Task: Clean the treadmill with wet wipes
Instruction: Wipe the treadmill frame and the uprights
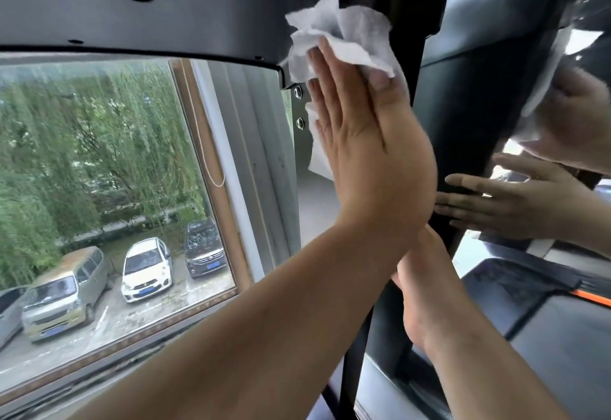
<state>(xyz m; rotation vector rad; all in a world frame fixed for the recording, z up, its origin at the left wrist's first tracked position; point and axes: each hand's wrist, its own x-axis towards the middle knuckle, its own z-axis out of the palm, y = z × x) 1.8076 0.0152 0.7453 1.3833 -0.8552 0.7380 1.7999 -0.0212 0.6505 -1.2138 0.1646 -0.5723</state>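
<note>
My left hand [360, 141] lies flat, fingers straight and pointing up, and presses a crumpled white wet wipe [344, 32] against the black treadmill upright [463, 115] just below the console's underside [185, 9]. A fold of the wipe sits between thumb and fingers. My right hand [421, 284] is lower on the same upright, partly hidden behind my left wrist. Its reflection [502, 208] in the glossy black panel shows straight fingers laid against the surface.
A large window [109, 168] fills the left, with trees and parked cars outside and a blind cord [211, 161] along its frame. Two bolts [299, 107] sit on the bracket beside the wipe. The treadmill deck with an orange stripe [591, 297] lies at lower right.
</note>
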